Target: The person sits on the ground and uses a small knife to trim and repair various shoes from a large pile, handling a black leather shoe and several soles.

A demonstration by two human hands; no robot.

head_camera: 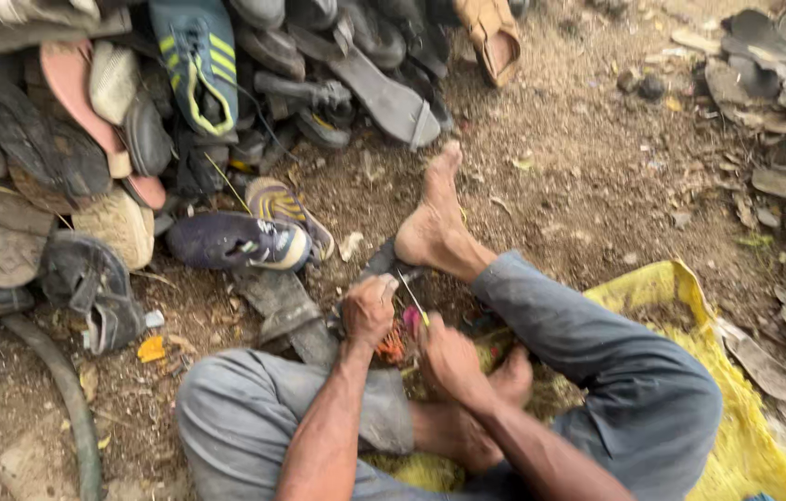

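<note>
Down at the fingers, the left hand (370, 309) is curled shut around the edge of a dark sandal (383, 262), and the right hand (444, 353) is pinched closed on a thin pale tool (411, 299), something like a needle or awl, whose shaft slants up toward the sandal. The picture is blurred here, so exactly where the tip meets the sandal cannot be told. Just below the sandal, between the two hands, sit a pink scrap (410, 320) and a bit of orange thread or cord (391, 347).

The sandal itself lies on the dirt with one bare foot (432, 223) pressing down on its far end, pinning it in place; the other foot (509, 376) is tucked under the right wrist. By the look of it the mending is under way and not finished: the tool is at the sandal, the foot pins it, and loose thread lies beside it. How much has been stitched cannot be read from this view.

Left of the sandal lie a worn grey sole (283, 306) and a dark blue sports shoe (240, 241), and beyond them a big heap of old shoes (87, 139). Right of the sandal, a yellow sack (745, 436) is spread under the person's grey-trousered legs.
</note>
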